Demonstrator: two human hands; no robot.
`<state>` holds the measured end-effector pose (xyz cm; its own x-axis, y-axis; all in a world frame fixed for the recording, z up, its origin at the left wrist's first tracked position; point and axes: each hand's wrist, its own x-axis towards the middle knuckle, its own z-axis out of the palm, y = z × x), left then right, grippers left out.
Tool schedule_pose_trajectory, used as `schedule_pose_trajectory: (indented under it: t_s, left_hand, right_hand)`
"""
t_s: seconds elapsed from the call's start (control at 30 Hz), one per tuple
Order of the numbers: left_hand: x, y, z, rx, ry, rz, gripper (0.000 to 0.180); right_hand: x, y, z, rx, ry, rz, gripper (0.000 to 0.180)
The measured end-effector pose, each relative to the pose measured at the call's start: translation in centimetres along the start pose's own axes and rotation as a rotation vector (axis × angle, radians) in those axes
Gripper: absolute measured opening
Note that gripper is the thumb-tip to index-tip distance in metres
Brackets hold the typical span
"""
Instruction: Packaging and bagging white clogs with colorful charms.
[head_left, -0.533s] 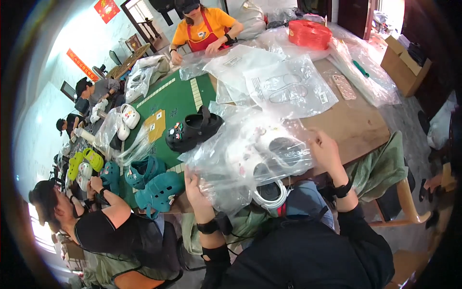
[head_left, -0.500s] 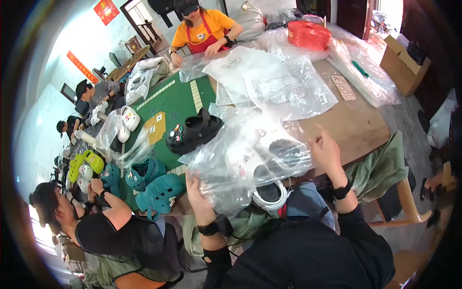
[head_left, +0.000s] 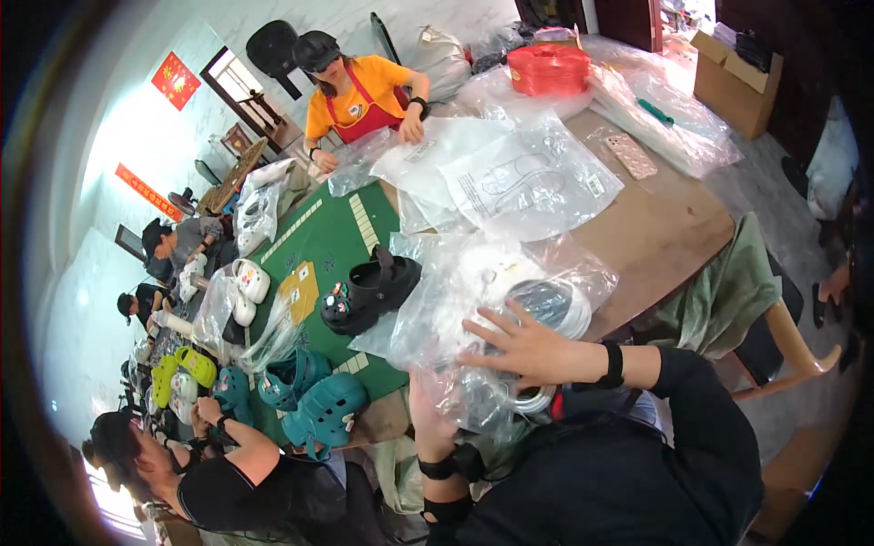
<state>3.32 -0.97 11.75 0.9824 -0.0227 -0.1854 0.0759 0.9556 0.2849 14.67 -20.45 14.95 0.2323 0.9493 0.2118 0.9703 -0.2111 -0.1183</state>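
Note:
A clear plastic bag (head_left: 428, 309) lies at the table's near edge in front of me, with white clogs (head_left: 487, 273) inside it; glare and creases blur their outline. My right hand (head_left: 533, 348) rests flat across the bag, fingers spread. At the bag's lower left corner, my left hand (head_left: 431, 409) grips the plastic, its fingertips partly covered by the film. Just left of the bag sits a black clog (head_left: 373, 293) with small charms. Two teal clogs (head_left: 325, 409) stand nearer the left edge.
Flat printed plastic bags (head_left: 533, 177) lie beyond my hands. Red twine (head_left: 548, 71), a phone case (head_left: 630, 156) and a green-handled tool (head_left: 654, 112) are farther right. A co-worker in orange (head_left: 369, 91) stands across; another (head_left: 246, 464) sits at left. A wooden chair (head_left: 792, 350) is at right.
My right hand has come in from the right and now lies spread on the bag. My left hand has moved a little right and down. The view has tilted and shifted.

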Motion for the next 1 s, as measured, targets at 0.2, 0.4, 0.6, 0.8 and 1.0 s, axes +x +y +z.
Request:
schedule_pose_trajectory:
  t_s: [0.2, 0.4, 0.6, 0.8, 1.0]
  left_hand:
    - [-0.7, -1.5, 5.1, 0.242, 0.244, 0.220, 0.051]
    - [-0.7, -0.3, 1.4, 0.606, 0.202, 0.400, 0.044]
    - [-1.8, 0.3, 4.2, 0.883, 0.297, 0.813, 0.036]
    - [-6.1, -0.3, 12.9, 1.052, -0.204, 1.509, 0.034]
    - [-11.6, -0.9, 17.7, 1.202, -0.527, 1.719, 0.035]
  right_hand:
    - [0.8, 3.0, 0.8, 0.209, -0.012, -0.096, 0.057]
    - [1.4, 16.9, -6.3, 1.245, 0.266, 0.314, 0.046]
    - [4.8, 20.0, -13.6, 0.557, 1.093, 0.396, 0.047]
    - [8.7, 24.3, -5.7, -0.119, 0.724, 0.311, 0.061]
    - [7.2, 29.3, 5.4, 0.005, -0.358, 0.542, 0.062]
